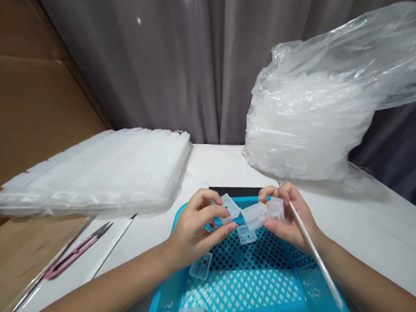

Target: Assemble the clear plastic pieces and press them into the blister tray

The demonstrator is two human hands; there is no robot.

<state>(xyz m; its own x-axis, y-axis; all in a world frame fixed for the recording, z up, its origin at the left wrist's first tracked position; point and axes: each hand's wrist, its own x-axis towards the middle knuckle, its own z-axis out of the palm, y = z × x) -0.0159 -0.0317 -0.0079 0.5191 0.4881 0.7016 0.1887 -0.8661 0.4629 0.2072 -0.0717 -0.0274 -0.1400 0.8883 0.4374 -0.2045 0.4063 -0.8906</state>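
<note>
My left hand curls its fingers and thumb around a small translucent plastic box. Between the hands, a second translucent box is at the fingertips of my right hand, and a third piece sits against that hand's fingers. A slim white stick-like tool also rests in my right hand, slanting down toward me; its kind is unclear. Both hands are over a blue plastic basket. Several similar pieces lie in it, including one small box below the hands and another at the left.
Pink thread snips and a thin dark-tipped stick lie left. Behind them is a stack of translucent white plastic strips. A filled clear bag stands back right. Cardboard borders the left; a grey curtain hangs behind.
</note>
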